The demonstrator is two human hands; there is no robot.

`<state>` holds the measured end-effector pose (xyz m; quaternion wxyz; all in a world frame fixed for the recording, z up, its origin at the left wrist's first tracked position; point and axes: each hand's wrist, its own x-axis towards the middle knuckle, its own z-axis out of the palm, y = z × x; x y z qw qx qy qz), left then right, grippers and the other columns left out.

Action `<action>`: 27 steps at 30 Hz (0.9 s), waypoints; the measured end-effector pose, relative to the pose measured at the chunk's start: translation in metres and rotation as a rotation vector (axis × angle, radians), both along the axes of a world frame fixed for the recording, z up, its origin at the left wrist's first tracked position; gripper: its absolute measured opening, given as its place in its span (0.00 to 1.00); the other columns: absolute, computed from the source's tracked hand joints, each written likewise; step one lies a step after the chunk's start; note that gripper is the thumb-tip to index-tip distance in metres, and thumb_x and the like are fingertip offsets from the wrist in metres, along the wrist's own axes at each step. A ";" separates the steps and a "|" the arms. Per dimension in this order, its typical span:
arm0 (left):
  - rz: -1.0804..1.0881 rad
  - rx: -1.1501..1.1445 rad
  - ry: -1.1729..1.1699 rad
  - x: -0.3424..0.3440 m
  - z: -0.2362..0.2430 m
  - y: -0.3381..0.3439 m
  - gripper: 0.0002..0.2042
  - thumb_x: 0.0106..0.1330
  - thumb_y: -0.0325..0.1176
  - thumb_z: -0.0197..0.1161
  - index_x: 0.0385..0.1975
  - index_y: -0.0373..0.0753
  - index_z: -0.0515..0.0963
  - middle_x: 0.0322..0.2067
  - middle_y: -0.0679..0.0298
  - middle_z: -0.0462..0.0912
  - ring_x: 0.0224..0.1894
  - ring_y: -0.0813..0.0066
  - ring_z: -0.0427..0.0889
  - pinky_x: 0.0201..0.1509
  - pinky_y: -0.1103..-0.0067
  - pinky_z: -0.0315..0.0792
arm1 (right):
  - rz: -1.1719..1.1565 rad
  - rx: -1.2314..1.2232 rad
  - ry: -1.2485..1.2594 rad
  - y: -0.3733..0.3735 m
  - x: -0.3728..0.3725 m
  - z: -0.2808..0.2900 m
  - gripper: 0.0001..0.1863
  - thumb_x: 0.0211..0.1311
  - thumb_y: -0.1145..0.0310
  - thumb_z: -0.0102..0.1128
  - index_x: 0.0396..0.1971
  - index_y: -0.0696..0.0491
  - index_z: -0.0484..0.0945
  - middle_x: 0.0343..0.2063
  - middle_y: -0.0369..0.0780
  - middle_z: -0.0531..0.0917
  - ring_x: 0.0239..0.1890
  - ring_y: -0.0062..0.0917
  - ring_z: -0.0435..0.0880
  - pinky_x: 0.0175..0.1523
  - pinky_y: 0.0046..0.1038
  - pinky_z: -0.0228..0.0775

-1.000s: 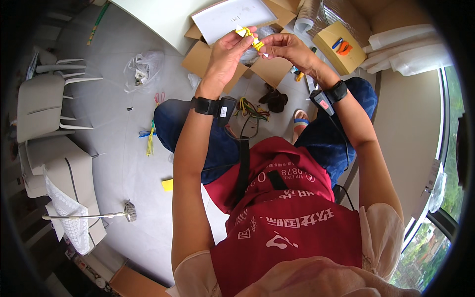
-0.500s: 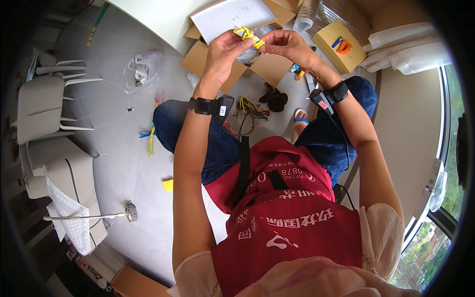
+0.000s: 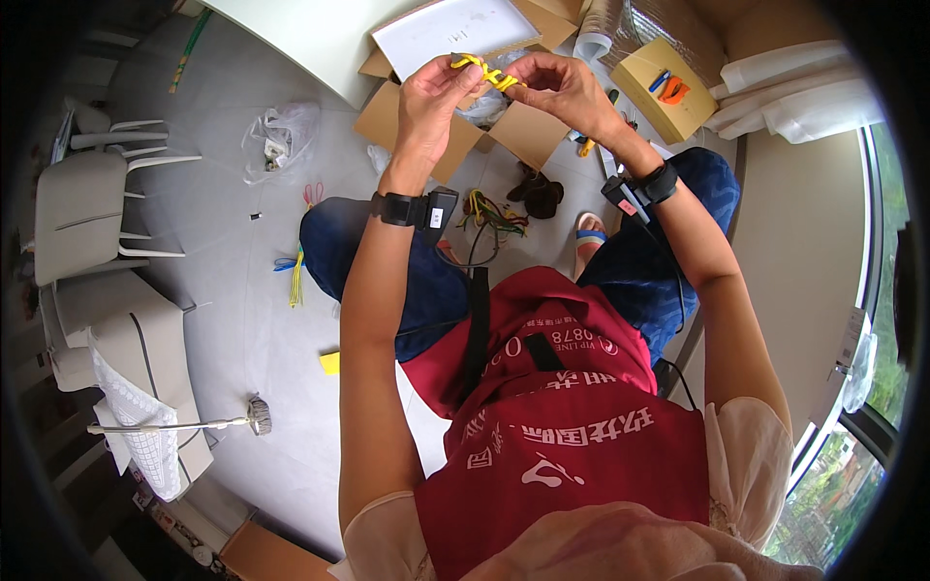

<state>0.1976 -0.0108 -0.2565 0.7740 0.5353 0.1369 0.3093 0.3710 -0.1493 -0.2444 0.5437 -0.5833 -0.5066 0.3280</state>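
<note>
Between my hands, over an opened cardboard box, is a yellow cord, looped and twisted in a short length. Something darker shows among its loops, too small to name. My left hand pinches the cord's left end between thumb and fingers. At the other end, my right hand grips it with thumb and index finger, the remaining fingers curled. Below my hands, a tangle of dark, green, red and yellow cords lies on the floor between my legs.
The cardboard box has its flaps spread. A yellowish box at the right carries an orange tool and a blue one. Left on the floor are a clear plastic bag, yellow and blue cords and a brush; chairs stand beyond.
The yellow cord now lies a little flatter between my hands, and the pale part at its left end no longer shows. My left thumb and fingers have shifted slightly on it.
</note>
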 end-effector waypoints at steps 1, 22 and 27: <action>-0.002 0.012 -0.001 0.000 0.000 0.000 0.11 0.69 0.29 0.67 0.48 0.32 0.80 0.42 0.64 0.84 0.43 0.79 0.82 0.52 0.81 0.77 | -0.002 0.007 -0.003 0.000 0.000 0.000 0.13 0.62 0.71 0.71 0.46 0.57 0.85 0.34 0.32 0.86 0.36 0.11 0.82 0.44 0.16 0.77; 0.046 -0.008 0.023 0.001 -0.001 -0.007 0.11 0.64 0.27 0.71 0.44 0.32 0.82 0.40 0.61 0.86 0.41 0.78 0.84 0.50 0.81 0.77 | -0.041 -0.038 -0.030 0.004 -0.002 0.001 0.15 0.63 0.65 0.71 0.46 0.57 0.86 0.36 0.32 0.87 0.38 0.12 0.83 0.44 0.17 0.76; 0.003 -0.049 0.053 0.000 -0.010 -0.005 0.13 0.66 0.28 0.70 0.48 0.33 0.81 0.43 0.64 0.85 0.43 0.80 0.82 0.51 0.83 0.75 | -0.039 -0.132 0.310 0.005 0.002 -0.012 0.13 0.65 0.66 0.69 0.46 0.56 0.85 0.37 0.33 0.87 0.40 0.13 0.82 0.46 0.17 0.75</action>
